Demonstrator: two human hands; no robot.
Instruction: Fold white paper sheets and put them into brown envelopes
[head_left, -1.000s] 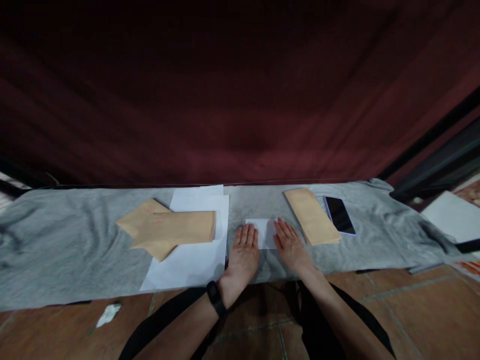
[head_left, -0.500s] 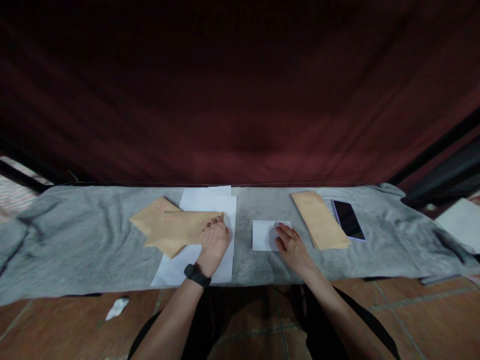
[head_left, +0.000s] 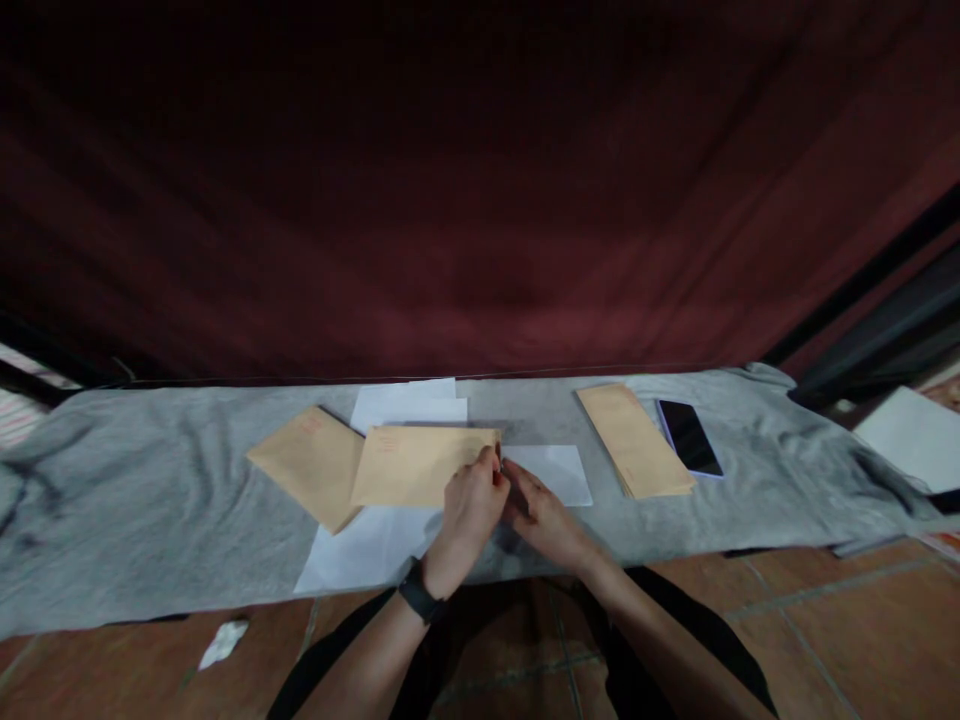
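A brown paper envelope (head_left: 412, 465) lies lengthwise in front of me, with faint red print near its left end. My left hand (head_left: 472, 505) is closed on its right end, fingers curled over the edge. At that same end, my right hand (head_left: 547, 520) meets the left one, its fingertips pinched at the envelope's mouth and partly hidden. A folded white paper (head_left: 559, 472) rests just beyond my right hand, flat on the cloth. Another brown envelope (head_left: 311, 465) lies at a slant to the left, and white sheets (head_left: 375, 550) lie beneath the held envelope.
A grey cloth (head_left: 165, 480) covers the narrow table. To the right are a stack of brown envelopes (head_left: 634, 440) and a phone (head_left: 690, 438). A dark red curtain (head_left: 480, 200) hangs behind. Crumpled white paper (head_left: 223, 643) lies on the tiled floor.
My left hand has drawn the top envelope rightward, off the other one. My right hand has left the folded paper and moved left to the envelope's end.
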